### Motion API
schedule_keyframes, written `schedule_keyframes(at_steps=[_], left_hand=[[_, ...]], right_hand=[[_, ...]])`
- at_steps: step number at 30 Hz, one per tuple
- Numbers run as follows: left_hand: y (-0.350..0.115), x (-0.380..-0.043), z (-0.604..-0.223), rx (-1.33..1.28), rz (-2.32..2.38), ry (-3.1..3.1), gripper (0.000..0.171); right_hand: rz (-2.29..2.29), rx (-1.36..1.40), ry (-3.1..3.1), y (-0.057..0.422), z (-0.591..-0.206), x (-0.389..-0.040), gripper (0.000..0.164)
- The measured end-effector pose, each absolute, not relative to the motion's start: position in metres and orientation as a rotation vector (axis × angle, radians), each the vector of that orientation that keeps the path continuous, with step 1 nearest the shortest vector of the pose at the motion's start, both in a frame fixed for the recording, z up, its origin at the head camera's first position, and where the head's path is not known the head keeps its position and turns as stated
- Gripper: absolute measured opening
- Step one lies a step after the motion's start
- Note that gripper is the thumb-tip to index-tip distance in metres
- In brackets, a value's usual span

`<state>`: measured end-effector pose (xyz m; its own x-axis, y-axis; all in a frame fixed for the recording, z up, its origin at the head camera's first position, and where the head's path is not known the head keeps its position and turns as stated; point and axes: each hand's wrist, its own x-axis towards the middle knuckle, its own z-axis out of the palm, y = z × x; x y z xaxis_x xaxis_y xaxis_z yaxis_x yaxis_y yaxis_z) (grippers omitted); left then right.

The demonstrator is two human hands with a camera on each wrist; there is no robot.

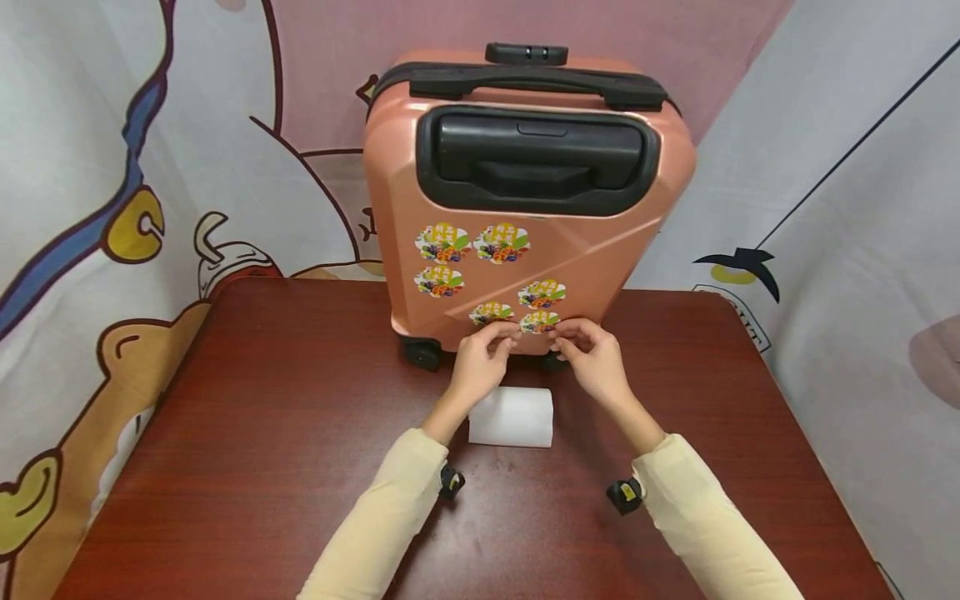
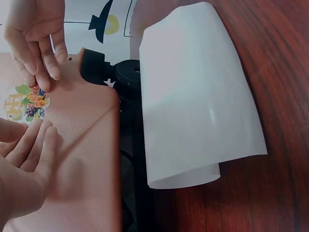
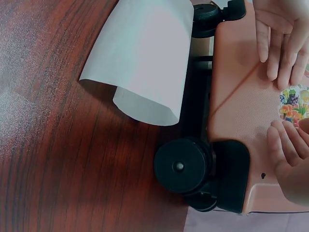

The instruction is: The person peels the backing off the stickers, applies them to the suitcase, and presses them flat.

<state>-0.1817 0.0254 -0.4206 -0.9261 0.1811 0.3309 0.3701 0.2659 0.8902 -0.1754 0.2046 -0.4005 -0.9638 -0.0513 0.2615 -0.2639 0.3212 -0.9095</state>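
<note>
A pink hard-shell suitcase stands upright on the table with several round fruit-print stickers on its front. Both hands are at the lowest sticker, near the suitcase's bottom edge. My left hand pinches its left edge between thumb and fingers. At the opposite edge, my right hand does the same. The wrist views show the fruit print of this sticker between the two sets of fingertips, close against the shell. Beside it are a sticker to the left and another just above.
A curled white sheet lies on the brown wooden table, in front of the suitcase. Black wheels support the suitcase. Its black handle is retracted. Printed cartoon cloth hangs behind.
</note>
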Motion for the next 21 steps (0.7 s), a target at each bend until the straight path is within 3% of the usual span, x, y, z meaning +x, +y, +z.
schedule_keyframes(at_steps=[14,21], left_hand=[[0.023,-0.183,-0.421,-0.482,-1.857,-2.371,0.019],[0.023,-0.184,-0.421,-0.474,-1.857,-2.372,0.019]], right_hand=[[1.752,0.505,-2.389,0.183,-0.355,-0.163,0.021],[1.782,0.598,-2.397,0.186,-0.367,-0.174,0.025]])
